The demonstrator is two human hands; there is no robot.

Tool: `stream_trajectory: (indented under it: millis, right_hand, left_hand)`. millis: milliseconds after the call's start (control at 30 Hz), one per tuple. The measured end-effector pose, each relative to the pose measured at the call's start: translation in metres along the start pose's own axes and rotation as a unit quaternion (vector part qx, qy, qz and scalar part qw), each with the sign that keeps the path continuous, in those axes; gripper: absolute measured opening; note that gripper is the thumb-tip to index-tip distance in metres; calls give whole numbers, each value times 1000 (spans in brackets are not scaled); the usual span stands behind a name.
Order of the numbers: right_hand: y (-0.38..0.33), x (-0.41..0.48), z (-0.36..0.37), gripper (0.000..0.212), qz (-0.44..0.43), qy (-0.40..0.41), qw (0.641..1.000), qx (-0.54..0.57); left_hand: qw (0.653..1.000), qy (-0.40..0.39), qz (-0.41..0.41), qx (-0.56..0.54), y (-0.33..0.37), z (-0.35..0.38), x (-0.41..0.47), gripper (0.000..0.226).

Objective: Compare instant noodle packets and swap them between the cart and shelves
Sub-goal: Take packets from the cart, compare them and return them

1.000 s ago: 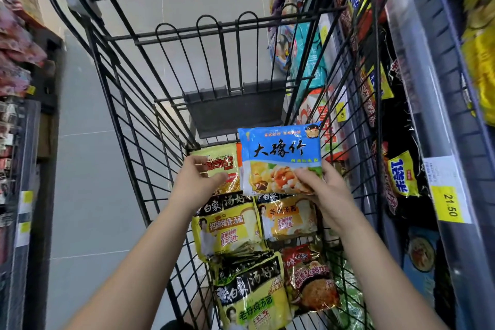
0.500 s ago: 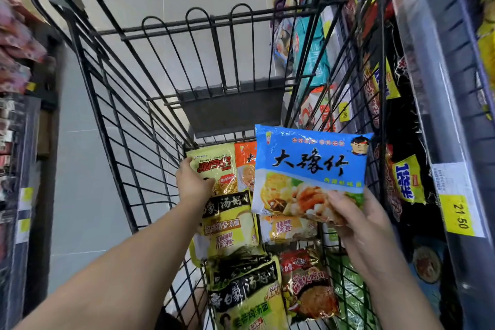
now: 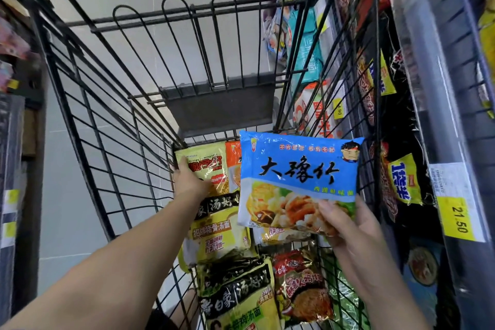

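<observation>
My right hand (image 3: 351,233) holds a blue noodle packet (image 3: 297,177) by its lower right corner, lifted above the black wire cart (image 3: 107,126). My left hand (image 3: 188,183) reaches deep into the cart and grips the left edge of an olive-yellow packet (image 3: 211,163) at the far end. Below it lie yellow-and-black packets (image 3: 219,233), another yellow-and-black packet (image 3: 241,300), a red packet (image 3: 302,289) and an orange packet (image 3: 233,158) partly hidden behind the blue one.
Shelves (image 3: 439,104) of noodle packets run along the right, with a yellow price tag (image 3: 459,218) reading 21.50. Another shelf (image 3: 13,120) stands at the left. Grey tiled floor (image 3: 69,195) shows through the cart wires.
My right hand has lifted the blue packet up and to the right, closer to the camera. My left hand has slid further in onto the olive-yellow packet.
</observation>
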State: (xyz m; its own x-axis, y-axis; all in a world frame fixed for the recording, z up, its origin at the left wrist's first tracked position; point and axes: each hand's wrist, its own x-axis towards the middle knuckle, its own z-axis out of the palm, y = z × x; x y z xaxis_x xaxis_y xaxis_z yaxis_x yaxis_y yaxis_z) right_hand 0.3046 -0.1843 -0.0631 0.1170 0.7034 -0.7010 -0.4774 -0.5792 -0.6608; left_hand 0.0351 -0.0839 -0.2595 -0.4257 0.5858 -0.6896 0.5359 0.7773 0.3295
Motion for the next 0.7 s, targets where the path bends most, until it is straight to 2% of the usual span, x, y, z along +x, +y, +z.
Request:
stream_trajectory:
  millis: [233,367,533,700]
  right_hand:
    - [5,-3,2,49,0,13,1000,-3]
    - [4,-5,4,75,-10,5,999,-30]
    - [1,-8,6,44,-15,2,1000,5]
    - [1,-7,10,46,-20,9,1000,-14]
  left_hand:
    - [999,36,3,-14,-8,1,-4,102]
    - [998,44,-9,-47,-5,-1,-7,93]
    - [994,52,7,-92,-7,-2,0,89]
    - [986,90,54,-129,12,-20,-11,79]
